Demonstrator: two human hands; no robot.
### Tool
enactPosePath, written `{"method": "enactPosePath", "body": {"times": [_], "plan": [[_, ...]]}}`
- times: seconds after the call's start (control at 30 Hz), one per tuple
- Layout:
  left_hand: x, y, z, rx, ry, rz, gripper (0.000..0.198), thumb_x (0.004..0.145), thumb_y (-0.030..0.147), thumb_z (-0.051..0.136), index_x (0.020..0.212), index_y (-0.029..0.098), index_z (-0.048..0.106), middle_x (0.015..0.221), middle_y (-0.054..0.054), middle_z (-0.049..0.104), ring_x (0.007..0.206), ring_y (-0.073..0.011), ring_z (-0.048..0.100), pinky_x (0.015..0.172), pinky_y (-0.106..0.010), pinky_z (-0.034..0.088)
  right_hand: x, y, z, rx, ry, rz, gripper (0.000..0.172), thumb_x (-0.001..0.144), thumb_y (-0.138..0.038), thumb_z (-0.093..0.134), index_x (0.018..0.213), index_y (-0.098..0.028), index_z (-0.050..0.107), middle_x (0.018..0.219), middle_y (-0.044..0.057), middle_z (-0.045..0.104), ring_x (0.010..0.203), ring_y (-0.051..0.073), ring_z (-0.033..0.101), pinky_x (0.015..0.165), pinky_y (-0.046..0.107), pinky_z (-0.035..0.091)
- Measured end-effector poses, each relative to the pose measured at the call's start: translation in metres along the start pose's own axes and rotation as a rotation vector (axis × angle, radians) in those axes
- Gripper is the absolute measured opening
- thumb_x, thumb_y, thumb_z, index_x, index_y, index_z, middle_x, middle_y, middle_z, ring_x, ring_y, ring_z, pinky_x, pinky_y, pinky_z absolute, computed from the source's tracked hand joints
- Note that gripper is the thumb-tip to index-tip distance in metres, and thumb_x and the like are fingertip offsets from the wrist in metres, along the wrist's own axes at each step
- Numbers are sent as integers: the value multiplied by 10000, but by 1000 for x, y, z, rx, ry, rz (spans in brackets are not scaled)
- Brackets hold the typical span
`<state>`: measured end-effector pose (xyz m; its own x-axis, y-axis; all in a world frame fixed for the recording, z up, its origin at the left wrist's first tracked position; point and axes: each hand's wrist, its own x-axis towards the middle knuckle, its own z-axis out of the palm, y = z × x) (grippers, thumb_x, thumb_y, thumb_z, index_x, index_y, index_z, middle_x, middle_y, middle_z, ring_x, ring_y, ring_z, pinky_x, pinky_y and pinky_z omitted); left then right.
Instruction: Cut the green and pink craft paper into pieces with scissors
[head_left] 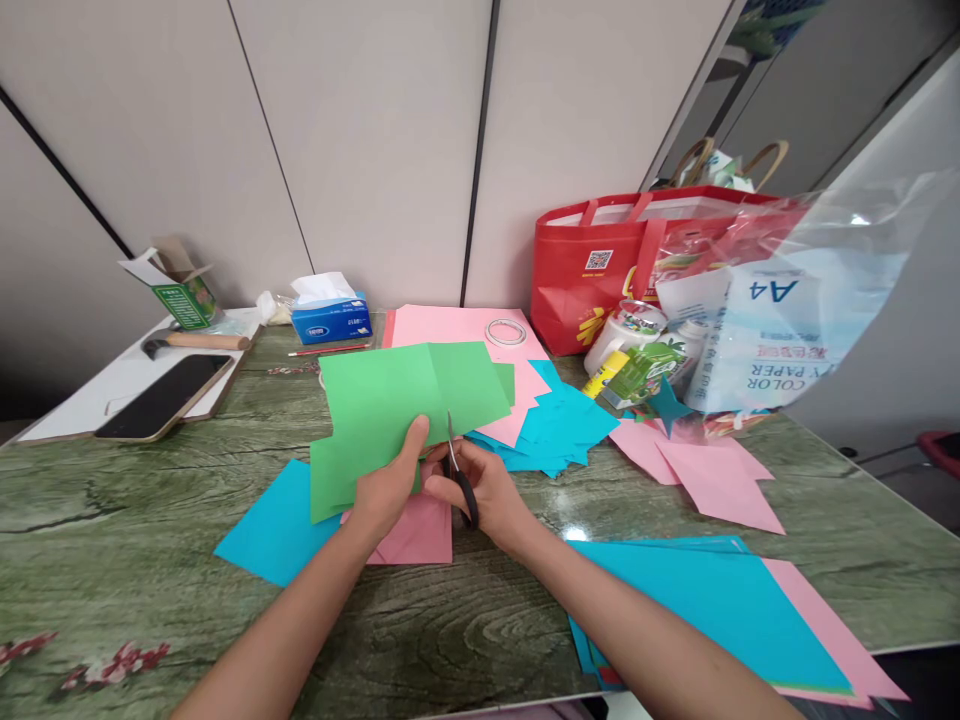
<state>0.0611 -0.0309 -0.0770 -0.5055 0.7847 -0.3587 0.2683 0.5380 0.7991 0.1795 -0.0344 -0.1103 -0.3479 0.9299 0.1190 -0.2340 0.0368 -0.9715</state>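
My left hand (391, 487) is closed on sheets of green paper (382, 395), its thumb pressed flat on top. A vertical fold line runs through the upper sheet. In my right hand (486, 490) are scissors (466, 492) with black handles, fingers wrapped round the loops. Their blades point away from me and meet the lower edge of the green paper. Beneath the left hand lie a pink sheet (416, 530) and a blue sheet (274, 525) on the table. My left fingers under the paper are hidden.
Blue cut pieces (562, 425) and pink pieces (724, 485) lie to the right, blue sheets (697, 600) nearer me. Behind stand a red bag (574, 270), a plastic paper packet (780, 330), and a tissue box (331, 318). A phone (169, 395) and hammer (199, 341) rest left.
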Motion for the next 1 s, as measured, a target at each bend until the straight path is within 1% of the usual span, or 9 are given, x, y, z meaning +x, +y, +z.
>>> {"method": "enactPosePath", "body": {"times": [0.13,0.3,0.43,0.57,0.83,1.0], "plan": [[-2,2,-1,25,4,-21,645,550,709,532,867,163,664,1104,-182,640,1078,-374,538,907,-454,404,0,-1,0,-9,0,5,347,603,-456,720,764,-195,555,689,-10,500,629,140,445,563,273,363],[-2,2,-2,56,-6,-43,709,545,742,495,885,141,657,1115,-212,625,1098,-385,519,908,-458,396,0,-3,1,6,9,10,344,601,-442,726,750,-183,557,706,-3,522,611,131,455,566,277,370],[-2,2,-2,64,-23,-37,733,551,753,475,898,132,653,1129,-222,614,1083,-386,530,898,-449,407,-1,-2,1,13,18,39,343,589,-446,733,724,-189,551,639,-15,532,544,127,472,541,287,391],[-2,2,-2,65,-25,-38,709,555,743,485,893,143,654,1112,-210,627,1084,-387,529,896,-454,406,0,0,1,29,28,60,349,578,-445,741,709,-190,542,608,-23,535,490,118,479,512,287,402],[0,2,-2,71,-25,-82,734,504,762,502,813,115,658,1062,-236,642,1041,-403,550,878,-462,414,0,4,0,13,46,63,347,576,-439,743,687,-178,542,560,-36,540,424,98,477,445,251,407],[0,3,-3,68,-46,-76,737,506,775,483,776,113,661,1041,-238,647,1023,-399,561,877,-448,418,-1,3,0,22,45,92,376,532,-453,760,651,-175,537,492,-52,509,382,95,474,395,226,383]]}}
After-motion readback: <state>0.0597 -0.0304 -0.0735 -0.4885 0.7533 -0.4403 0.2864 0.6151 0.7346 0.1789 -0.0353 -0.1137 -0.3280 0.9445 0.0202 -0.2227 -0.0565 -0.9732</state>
